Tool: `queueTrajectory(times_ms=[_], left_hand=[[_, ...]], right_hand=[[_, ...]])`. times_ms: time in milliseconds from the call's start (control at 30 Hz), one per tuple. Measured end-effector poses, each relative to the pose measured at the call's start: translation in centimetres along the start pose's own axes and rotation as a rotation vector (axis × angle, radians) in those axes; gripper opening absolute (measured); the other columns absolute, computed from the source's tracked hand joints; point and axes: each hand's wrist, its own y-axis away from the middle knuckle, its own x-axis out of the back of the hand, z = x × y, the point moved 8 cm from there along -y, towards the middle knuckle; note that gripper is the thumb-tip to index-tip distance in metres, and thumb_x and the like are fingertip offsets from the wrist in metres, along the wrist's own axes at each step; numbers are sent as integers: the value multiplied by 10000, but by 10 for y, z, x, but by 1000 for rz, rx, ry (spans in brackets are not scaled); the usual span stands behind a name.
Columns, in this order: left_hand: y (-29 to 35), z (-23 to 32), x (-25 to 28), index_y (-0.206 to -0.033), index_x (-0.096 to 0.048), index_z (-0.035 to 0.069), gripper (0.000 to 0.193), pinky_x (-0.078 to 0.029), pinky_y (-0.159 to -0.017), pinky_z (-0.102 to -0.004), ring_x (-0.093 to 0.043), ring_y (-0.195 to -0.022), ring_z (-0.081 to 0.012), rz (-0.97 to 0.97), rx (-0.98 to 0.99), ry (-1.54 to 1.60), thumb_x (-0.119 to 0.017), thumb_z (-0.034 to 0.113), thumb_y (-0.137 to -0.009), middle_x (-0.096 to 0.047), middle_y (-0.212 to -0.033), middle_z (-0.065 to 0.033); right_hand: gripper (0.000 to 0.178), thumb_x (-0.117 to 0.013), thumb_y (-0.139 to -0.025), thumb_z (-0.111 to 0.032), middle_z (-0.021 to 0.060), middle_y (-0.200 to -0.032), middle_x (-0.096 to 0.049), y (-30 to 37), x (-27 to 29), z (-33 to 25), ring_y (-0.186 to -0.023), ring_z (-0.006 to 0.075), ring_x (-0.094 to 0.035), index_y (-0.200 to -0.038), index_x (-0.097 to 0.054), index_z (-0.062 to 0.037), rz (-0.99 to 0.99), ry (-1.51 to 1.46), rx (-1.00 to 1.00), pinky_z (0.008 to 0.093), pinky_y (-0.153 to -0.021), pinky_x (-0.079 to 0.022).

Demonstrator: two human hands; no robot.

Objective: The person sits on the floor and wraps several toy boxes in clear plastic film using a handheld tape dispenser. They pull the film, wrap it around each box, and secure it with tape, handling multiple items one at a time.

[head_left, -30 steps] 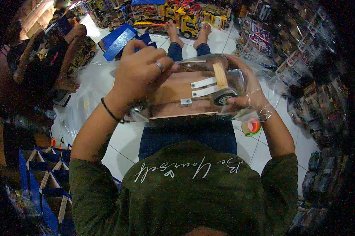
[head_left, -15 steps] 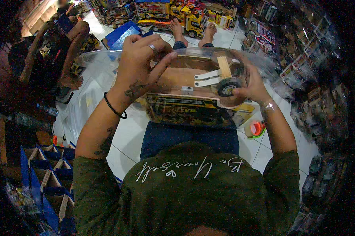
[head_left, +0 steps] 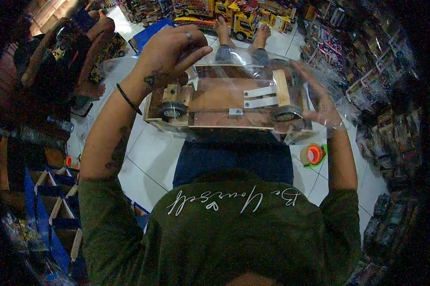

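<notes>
A wooden toy truck lies with its underside up over my lap, covered by clear plastic wrap. Black wheels, pale wooden blocks and two white strips show on its underside. My right hand grips the truck's right end through the plastic, thumb on the near side and fingers round the far side. Above the left end, my left hand is raised with curled fingers, the thumb close to them. It seems to pinch the plastic, though the fingertips are partly hidden.
An orange roll of tape lies on the white tiles at right. Blue divided boxes stand at lower left. Yellow toy trucks line the far side beyond my feet. Another person's legs are at far left; wrapped goods pile up at right.
The toy truck has tilted, bringing its underside and left wheel into view and turning its printed side away. My left hand has moved up and left, off the truck's middle.
</notes>
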Motion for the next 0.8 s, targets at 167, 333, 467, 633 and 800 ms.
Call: queueTrajectory(times_ms=[167,333,467,633,800], left_hand=[[1,10,3,-807,-596,54,201,-437,-599,-389,-573,-682,-298,35,-26,59,-659,245,-815,-585,-749,-87],[30,0,42,-1060,-592,44,549,-459,-845,-371,-574,-1011,-327,-48,116,39,-779,369,-660,-617,-976,-138],[107,-59,70,-760,-610,-3,231,-410,-624,-258,-505,-667,-130,-168,581,186,-738,190,-758,-567,-709,-44],[143,-75,82,-656,-568,-8,246,-347,-509,-248,-456,-555,-98,13,515,80,-695,140,-806,-514,-591,-29],[135,-71,90,-624,-542,-14,280,-358,-495,-261,-475,-529,-130,129,468,104,-664,129,-832,-503,-579,-49]], right_hand=[[952,-451,-769,-691,243,-1269,-493,20,28,13,-1145,342,-499,-1286,-404,107,85,-1129,-226,418,-955,-413],[504,-519,-894,-438,134,-867,-614,44,71,29,-771,239,-613,-1011,-566,50,217,-505,-582,324,-679,-502],[311,-586,-887,-314,72,-741,-605,51,74,10,-651,185,-594,-855,-586,-5,110,-479,-510,306,-636,-487],[253,-573,-901,-259,49,-829,-612,55,90,6,-721,143,-577,-942,-609,-12,202,-383,-494,280,-675,-471],[274,-546,-923,-311,6,-797,-583,33,119,2,-706,101,-534,-891,-605,-45,627,-345,-386,244,-675,-432]])
